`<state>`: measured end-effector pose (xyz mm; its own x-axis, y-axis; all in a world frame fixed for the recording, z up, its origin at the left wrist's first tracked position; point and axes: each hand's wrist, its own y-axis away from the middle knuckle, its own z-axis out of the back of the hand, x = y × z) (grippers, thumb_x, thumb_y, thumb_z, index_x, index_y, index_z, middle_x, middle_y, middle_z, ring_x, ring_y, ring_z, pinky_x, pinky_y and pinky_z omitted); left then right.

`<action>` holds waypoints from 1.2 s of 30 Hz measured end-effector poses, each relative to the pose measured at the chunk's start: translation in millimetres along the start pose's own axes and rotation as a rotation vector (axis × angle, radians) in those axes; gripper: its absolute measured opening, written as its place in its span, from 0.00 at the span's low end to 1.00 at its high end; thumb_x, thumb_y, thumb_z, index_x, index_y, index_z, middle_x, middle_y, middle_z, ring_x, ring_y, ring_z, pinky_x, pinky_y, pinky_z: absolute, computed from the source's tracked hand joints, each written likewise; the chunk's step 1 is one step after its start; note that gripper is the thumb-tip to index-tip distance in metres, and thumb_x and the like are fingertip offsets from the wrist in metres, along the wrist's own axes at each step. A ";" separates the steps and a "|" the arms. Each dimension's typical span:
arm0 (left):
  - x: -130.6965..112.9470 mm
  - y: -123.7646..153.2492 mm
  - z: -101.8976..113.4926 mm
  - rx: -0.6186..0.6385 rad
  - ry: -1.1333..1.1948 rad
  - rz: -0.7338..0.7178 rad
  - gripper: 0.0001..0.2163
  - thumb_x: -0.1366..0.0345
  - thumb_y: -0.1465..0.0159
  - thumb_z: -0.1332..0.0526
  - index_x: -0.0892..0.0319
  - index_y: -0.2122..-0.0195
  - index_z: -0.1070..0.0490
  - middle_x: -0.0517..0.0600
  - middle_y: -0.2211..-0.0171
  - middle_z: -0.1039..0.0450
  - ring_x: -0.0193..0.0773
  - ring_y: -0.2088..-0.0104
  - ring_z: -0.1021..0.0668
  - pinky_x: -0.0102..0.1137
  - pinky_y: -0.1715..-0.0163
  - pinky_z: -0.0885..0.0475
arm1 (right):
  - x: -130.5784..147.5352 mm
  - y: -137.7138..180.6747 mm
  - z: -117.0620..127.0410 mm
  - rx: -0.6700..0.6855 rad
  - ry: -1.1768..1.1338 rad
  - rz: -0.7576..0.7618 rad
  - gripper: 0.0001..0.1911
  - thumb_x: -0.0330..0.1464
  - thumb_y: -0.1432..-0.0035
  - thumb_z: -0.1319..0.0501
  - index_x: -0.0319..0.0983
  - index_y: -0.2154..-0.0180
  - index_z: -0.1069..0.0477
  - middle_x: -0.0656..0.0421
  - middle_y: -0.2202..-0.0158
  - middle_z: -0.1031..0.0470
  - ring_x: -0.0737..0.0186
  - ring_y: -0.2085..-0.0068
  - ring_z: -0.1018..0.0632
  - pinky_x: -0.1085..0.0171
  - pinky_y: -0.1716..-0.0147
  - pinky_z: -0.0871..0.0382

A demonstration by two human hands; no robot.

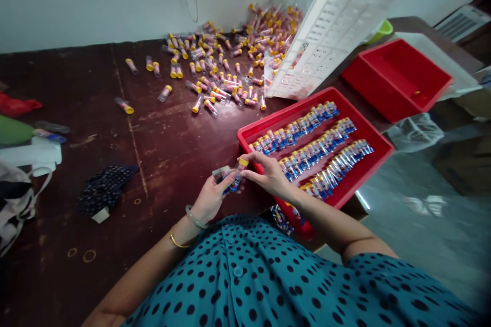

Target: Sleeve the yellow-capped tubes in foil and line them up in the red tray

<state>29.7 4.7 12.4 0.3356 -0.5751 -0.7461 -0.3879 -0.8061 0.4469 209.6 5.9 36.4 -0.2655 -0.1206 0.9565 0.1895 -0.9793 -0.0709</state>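
Note:
In front of my body, my left hand [214, 191] is closed around small clear plastic packets with blue print [231, 184]; how many is hidden by the fingers. My right hand [273, 178] pinches a small clear tube with a yellow cap [242, 163], right at the packets in the left hand. Whether the tube sits inside a packet I cannot tell. Beside the right forearm is a shallow red tray [307, 103] with three rows of blue-printed, yellow-capped tubes [316, 148] packed closely together.
Loose yellow-capped tubes [226, 82] lie across the back of the dark table [88, 138]. A white plastic basket [326, 30] leans beside them. A deep red bin [383, 82] stands right. Dark patterned cloth [105, 189] and a bag [19, 194] lie left. More packets [281, 218] are below the tray.

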 end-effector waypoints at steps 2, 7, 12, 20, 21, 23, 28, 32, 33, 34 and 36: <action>2.7 -0.6 -6.9 -0.055 0.045 -0.030 0.16 0.56 0.49 0.27 0.59 0.63 0.21 0.49 0.66 0.19 0.38 0.67 0.21 0.33 0.64 0.25 | -0.1 9.9 -1.6 -0.037 0.013 -0.004 0.14 0.41 0.44 0.32 0.43 0.58 0.29 0.58 0.56 0.22 0.56 0.52 0.22 0.57 0.48 0.31; 6.4 -0.9 -20.0 -0.101 0.055 -0.068 0.17 0.58 0.53 0.25 0.57 0.63 0.20 0.49 0.63 0.18 0.39 0.60 0.20 0.31 0.56 0.27 | -3.5 22.1 -2.5 -0.152 0.034 0.044 0.12 0.39 0.43 0.32 0.45 0.58 0.28 0.58 0.57 0.21 0.55 0.51 0.22 0.55 0.45 0.33; 7.2 -1.0 -26.0 -0.088 0.087 -0.068 0.16 0.60 0.53 0.24 0.58 0.64 0.19 0.48 0.64 0.17 0.36 0.64 0.20 0.29 0.60 0.26 | -4.0 22.3 1.3 -0.186 0.052 0.083 0.09 0.37 0.43 0.33 0.42 0.60 0.26 0.57 0.59 0.20 0.57 0.53 0.21 0.56 0.47 0.33; 7.5 -3.3 -25.4 -0.075 0.057 -0.090 0.14 0.61 0.52 0.25 0.58 0.65 0.19 0.48 0.65 0.17 0.34 0.65 0.20 0.27 0.61 0.26 | -7.7 20.8 -1.3 -0.189 0.035 0.101 0.07 0.36 0.43 0.32 0.41 0.64 0.25 0.57 0.59 0.20 0.58 0.54 0.21 0.57 0.46 0.34; 7.4 -3.7 -25.0 -0.072 0.052 -0.093 0.14 0.60 0.51 0.25 0.58 0.64 0.20 0.48 0.64 0.18 0.34 0.64 0.20 0.27 0.60 0.26 | -7.4 20.0 -3.4 -0.179 0.000 0.089 0.07 0.36 0.43 0.32 0.41 0.64 0.26 0.57 0.59 0.20 0.58 0.54 0.22 0.57 0.47 0.33; 6.7 -5.0 -24.0 -0.052 0.038 -0.079 0.15 0.59 0.50 0.26 0.58 0.62 0.20 0.49 0.64 0.18 0.35 0.64 0.20 0.28 0.61 0.25 | -6.6 17.3 -3.1 -0.150 -0.098 0.050 0.09 0.38 0.42 0.33 0.40 0.63 0.27 0.57 0.60 0.21 0.59 0.55 0.22 0.59 0.48 0.31; 2.7 -9.9 -12.1 0.112 -0.064 0.028 0.15 0.58 0.42 0.31 0.61 0.57 0.22 0.50 0.67 0.21 0.37 0.67 0.21 0.29 0.66 0.25 | -17.0 16.9 68.1 -0.311 -0.193 -0.008 0.13 0.40 0.39 0.37 0.42 0.55 0.33 0.59 0.61 0.26 0.64 0.61 0.23 0.63 0.57 0.28; 4.4 -16.3 4.4 0.135 -0.116 0.090 0.11 0.61 0.44 0.30 0.61 0.62 0.23 0.50 0.70 0.23 0.38 0.68 0.21 0.30 0.67 0.24 | -39.9 52.5 174.0 -0.422 0.236 -0.199 0.20 0.37 0.40 0.37 0.42 0.48 0.36 0.58 0.60 0.25 0.64 0.61 0.24 0.63 0.58 0.29; 5.5 -18.1 7.6 0.129 -0.120 0.108 0.11 0.61 0.44 0.30 0.61 0.63 0.24 0.50 0.71 0.23 0.39 0.68 0.21 0.31 0.67 0.24 | -46.0 65.4 193.2 -0.384 0.376 -0.305 0.21 0.36 0.41 0.37 0.41 0.47 0.36 0.57 0.61 0.24 0.63 0.62 0.24 0.62 0.58 0.28; 6.4 -19.9 10.2 0.120 -0.126 0.126 0.11 0.61 0.45 0.29 0.61 0.64 0.24 0.50 0.71 0.23 0.39 0.68 0.21 0.31 0.67 0.24 | -51.9 78.3 207.1 -0.322 0.497 -0.412 0.20 0.34 0.41 0.38 0.40 0.47 0.34 0.57 0.62 0.23 0.61 0.62 0.23 0.60 0.58 0.28; 7.7 -22.9 13.3 0.104 -0.148 0.155 0.12 0.61 0.47 0.28 0.61 0.65 0.24 0.50 0.71 0.23 0.39 0.68 0.21 0.31 0.68 0.24 | -62.5 100.7 219.8 -0.184 0.648 -0.590 0.20 0.30 0.43 0.37 0.39 0.48 0.31 0.54 0.61 0.21 0.58 0.61 0.22 0.58 0.57 0.28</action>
<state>29.8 20.7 -10.2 0.1391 -0.6579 -0.7402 -0.5139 -0.6869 0.5139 453.1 -49.5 31.7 -0.7639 0.3979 0.5080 -0.2872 -0.9147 0.2845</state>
